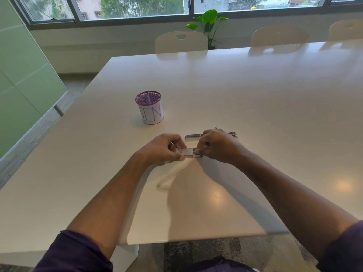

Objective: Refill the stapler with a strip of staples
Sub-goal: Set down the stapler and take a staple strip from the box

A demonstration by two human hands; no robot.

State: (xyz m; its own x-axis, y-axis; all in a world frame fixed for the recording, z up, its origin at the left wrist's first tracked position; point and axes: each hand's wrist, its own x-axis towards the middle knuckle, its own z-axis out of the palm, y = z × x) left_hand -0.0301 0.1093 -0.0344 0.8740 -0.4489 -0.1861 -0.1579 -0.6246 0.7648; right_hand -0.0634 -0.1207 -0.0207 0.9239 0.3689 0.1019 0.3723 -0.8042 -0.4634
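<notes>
A small staple box (185, 152), white and pink with a barcode, is held just above the white table (255, 99). My left hand (164, 149) grips its left part. My right hand (218, 147) pinches the right end, where the inner tray sticks out a little. Just behind my right hand a silver metal stapler (193, 137) lies flat on the table; my right hand hides its middle, and its right tip shows past my knuckles. No loose staple strip is visible.
A purple mesh pen cup (149, 107) wrapped in white paper stands on the table to the left, behind my hands. Cream chairs (181, 42) line the far edge. The table's near edge runs close under my forearms.
</notes>
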